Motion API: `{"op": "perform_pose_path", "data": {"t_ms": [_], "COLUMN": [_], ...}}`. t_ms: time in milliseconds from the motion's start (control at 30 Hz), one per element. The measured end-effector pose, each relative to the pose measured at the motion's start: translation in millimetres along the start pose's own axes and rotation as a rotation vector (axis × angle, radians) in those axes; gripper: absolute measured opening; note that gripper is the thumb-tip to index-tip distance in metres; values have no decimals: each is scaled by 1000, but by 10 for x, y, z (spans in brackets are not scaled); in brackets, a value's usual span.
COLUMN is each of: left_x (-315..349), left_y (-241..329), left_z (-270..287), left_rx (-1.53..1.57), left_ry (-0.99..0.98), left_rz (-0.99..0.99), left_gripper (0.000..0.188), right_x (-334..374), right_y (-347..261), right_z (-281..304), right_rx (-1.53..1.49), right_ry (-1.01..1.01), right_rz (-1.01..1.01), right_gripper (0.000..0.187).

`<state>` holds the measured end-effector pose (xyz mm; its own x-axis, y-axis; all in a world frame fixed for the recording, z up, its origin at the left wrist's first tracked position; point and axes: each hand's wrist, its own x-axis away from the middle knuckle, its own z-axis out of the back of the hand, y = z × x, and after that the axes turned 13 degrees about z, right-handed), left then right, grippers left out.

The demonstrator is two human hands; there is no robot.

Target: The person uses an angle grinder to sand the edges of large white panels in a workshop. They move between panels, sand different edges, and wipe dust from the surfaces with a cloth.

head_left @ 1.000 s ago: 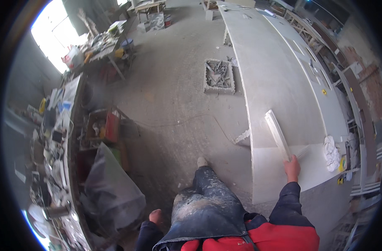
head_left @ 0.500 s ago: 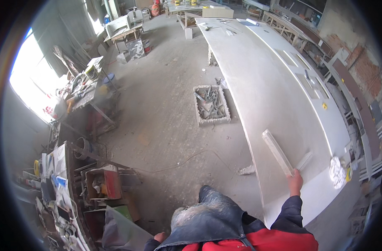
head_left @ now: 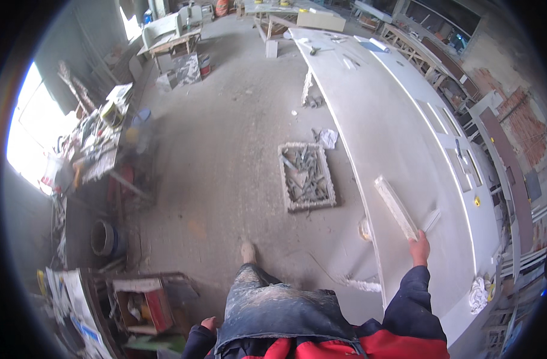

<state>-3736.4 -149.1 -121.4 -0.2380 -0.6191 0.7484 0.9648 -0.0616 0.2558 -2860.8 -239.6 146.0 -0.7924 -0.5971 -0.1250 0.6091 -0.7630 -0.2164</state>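
Note:
My right hand (head_left: 419,249) is closed around the near end of a long, straight, whitish bar (head_left: 395,206), which extends away over the big pale panel (head_left: 399,119) on my right. Beside the grip, a short flat white piece (head_left: 431,219) points off to the right; whether my hand holds it too I cannot make out. At my left side, by the apron, hangs my left hand (head_left: 209,323), small in view and with nothing seen in it; its fingers are too indistinct to read.
On the floor left of the panel lies a crusted tray (head_left: 332,185) of scrap pieces. A bucket (head_left: 103,238) and cluttered benches line the left. A crumpled white cloth (head_left: 479,294) rests at the panel's right edge. A white-crusted foot (head_left: 363,285) juts from under the panel.
I have stepped forward along the panel, so the tray, bucket and benches appear nearer. My right hand still grips the bar, which has travelled along with me.

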Motion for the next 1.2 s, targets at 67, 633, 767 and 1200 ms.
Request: {"op": "perform_pose_path", "data": {"t_ms": [67, 633, 767, 1200], "left_x": [-422, -3459, -3490, -1070], "left_y": [-309, 1884, 2410, 5039], "left_z": [504, 4528, 5052, 8046], "left_rx": [4, 706, 41, 1052], "left_ry": [251, 304, 397, 409], "left_rz": [-21, 252, -203, -823], "left_gripper": [30, 34, 40, 28], "right_x": [-65, -1588, -2696, -5190], "right_y": [-452, -1135, -1780, -3828], "right_z": [-113, -628, -831, -1606], "right_rx": [-51, 15, 26, -237], "right_ry": [-62, 21, -46, 151], "right_rz": [-57, -149, -135, 276], "right_gripper": [63, 59, 58, 71]}}
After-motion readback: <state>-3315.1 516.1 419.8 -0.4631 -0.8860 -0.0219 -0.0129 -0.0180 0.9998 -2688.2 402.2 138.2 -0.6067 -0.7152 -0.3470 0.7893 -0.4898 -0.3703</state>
